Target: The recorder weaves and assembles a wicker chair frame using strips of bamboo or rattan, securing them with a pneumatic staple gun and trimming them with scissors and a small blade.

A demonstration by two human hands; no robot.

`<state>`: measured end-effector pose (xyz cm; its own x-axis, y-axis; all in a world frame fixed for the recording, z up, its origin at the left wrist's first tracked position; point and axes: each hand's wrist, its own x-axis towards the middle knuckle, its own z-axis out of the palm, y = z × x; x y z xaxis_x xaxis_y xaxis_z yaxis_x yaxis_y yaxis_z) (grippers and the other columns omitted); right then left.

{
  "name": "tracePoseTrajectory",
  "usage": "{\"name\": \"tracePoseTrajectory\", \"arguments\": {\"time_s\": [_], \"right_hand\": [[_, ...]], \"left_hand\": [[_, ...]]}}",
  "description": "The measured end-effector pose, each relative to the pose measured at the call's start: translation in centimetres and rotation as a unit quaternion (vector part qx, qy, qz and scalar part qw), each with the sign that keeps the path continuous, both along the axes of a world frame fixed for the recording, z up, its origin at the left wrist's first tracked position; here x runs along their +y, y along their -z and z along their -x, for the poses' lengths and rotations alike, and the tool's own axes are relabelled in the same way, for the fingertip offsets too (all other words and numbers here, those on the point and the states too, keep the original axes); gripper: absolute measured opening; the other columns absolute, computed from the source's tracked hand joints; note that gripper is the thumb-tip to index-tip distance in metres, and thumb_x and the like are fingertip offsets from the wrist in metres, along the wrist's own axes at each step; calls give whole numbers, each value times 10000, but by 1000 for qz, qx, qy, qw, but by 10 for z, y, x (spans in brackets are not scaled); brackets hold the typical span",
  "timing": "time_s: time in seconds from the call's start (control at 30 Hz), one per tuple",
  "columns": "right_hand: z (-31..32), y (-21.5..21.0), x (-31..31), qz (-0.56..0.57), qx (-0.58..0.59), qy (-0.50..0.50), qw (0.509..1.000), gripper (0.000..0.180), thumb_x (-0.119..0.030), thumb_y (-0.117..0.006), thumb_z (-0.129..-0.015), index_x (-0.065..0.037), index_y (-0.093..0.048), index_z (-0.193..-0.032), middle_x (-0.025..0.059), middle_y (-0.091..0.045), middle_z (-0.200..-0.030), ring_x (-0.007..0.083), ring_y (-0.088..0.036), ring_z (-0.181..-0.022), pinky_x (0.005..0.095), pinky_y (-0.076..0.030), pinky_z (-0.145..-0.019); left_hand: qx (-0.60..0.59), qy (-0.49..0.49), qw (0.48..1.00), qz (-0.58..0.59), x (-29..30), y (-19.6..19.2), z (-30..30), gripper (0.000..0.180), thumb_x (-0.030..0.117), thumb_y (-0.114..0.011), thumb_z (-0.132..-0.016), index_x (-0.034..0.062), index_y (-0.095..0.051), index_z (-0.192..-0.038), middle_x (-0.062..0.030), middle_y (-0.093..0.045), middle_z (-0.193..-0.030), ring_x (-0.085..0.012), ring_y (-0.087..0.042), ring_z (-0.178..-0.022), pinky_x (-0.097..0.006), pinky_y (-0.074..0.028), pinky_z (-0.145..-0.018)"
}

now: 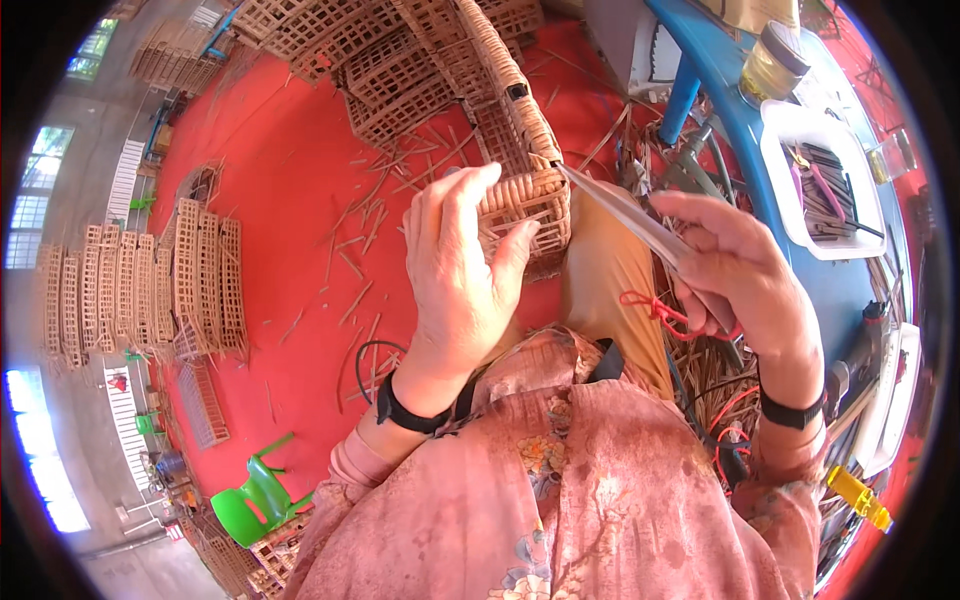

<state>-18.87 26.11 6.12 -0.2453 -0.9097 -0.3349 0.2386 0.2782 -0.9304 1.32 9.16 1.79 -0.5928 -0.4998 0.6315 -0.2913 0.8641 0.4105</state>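
A woven wicker basket (530, 205) stands before me, its braided rim running away from me and its near corner toward my lap. My left hand (450, 245) is at that corner, palm turned to it, fingers stretched out and the thumb apart. Whether its fingertips touch the weave I cannot tell. In my right hand (725, 255) is a long pointed metal blade (635, 225), its tip at the basket's corner by the rim. Red cord (650, 300) loops near the blade's handle end, which my fingers partly hide.
Stacked wicker panels (395, 75) lie beyond the basket, and more (140, 285) stand at left. Cane scraps (365, 230) litter the red floor. On the blue table (740, 90) at right are a white tray (850, 245) of tools and a jar (772, 65). A green chair (245, 510) is lower left.
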Motion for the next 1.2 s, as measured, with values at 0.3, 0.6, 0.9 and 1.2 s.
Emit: {"name": "tracePoseTrajectory", "arguments": {"time_s": [0.3,0.6,0.9,1.2], "right_hand": [[-15,25,18,-13,227,99,969,295,1,-537,-924,-14,-647,-1197,65,-679,-850,82,-620,-689,233,-492,-624],[-10,37,-3,115,481,102,863,162,-54,-674,-890,-17,-683,-1048,151,-680,-847,293,-678,-733,337,-518,-664],[-5,39,-15,116,534,97,832,117,-124,-683,-900,-58,-693,-997,126,-666,-825,312,-667,-730,361,-517,-653],[35,28,-59,195,715,17,672,357,-344,-698,-891,-50,-569,-737,101,-567,-697,323,-607,-662,418,-482,-594]], "left_hand": [[29,56,972,-226,-21,-13,20,274,79,-673,-935,15,-650,-1200,-109,-730,-1039,-146,-675,-951,-299,-536,-880],[-7,59,943,-329,-37,-19,31,238,68,-673,-929,10,-672,-1160,-74,-716,-1013,-112,-651,-921,-281,-531,-859],[-6,58,940,-335,-38,-20,31,213,87,-660,-948,2,-678,-1143,-61,-710,-1003,-110,-647,-928,-273,-524,-861],[34,95,912,-399,-43,-23,30,234,210,-631,-992,-9,-670,-1064,-79,-712,-893,-121,-664,-845,-275,-530,-776]]}}
